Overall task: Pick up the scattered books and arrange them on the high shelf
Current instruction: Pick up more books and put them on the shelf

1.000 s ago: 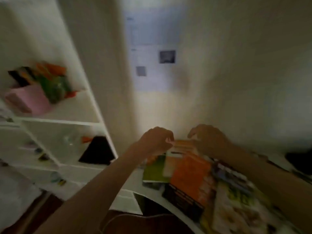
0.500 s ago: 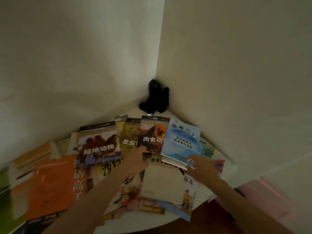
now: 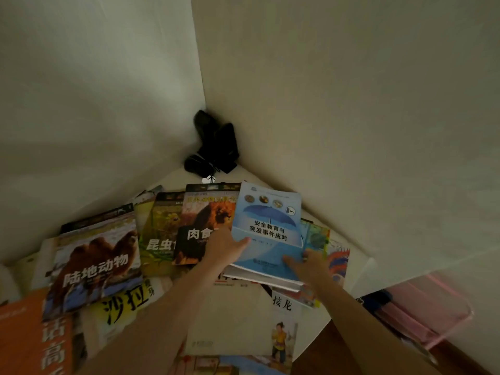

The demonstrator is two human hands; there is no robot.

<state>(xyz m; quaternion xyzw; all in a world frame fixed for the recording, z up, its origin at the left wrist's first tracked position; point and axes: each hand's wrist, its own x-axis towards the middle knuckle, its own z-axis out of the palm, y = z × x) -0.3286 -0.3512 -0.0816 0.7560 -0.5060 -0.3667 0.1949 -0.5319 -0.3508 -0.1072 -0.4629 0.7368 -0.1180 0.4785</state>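
Several books lie scattered on a white corner table [image 3: 359,263]. A light blue book with an umbrella on its cover [image 3: 267,228] lies on top of a small stack, its near edge raised. My left hand [image 3: 224,247] grips its left edge, thumb on the cover. My right hand [image 3: 308,265] holds its lower right corner, fingers on the cover. To the left lie a lion book [image 3: 205,226], a green insect book [image 3: 159,231] and a camel book [image 3: 94,261]. A cream book [image 3: 238,320] lies under my forearms. The shelf is out of view.
Black objects with a cord [image 3: 213,147] sit in the wall corner behind the books. An orange book [image 3: 24,336] lies at the lower left. A pink box [image 3: 422,309] stands past the table's right edge. Two walls close in the table.
The view swung right from the white shelf unit to the table corner. Both hands left the orange book and took hold of the blue book, whose near edge now lifts off the stack.
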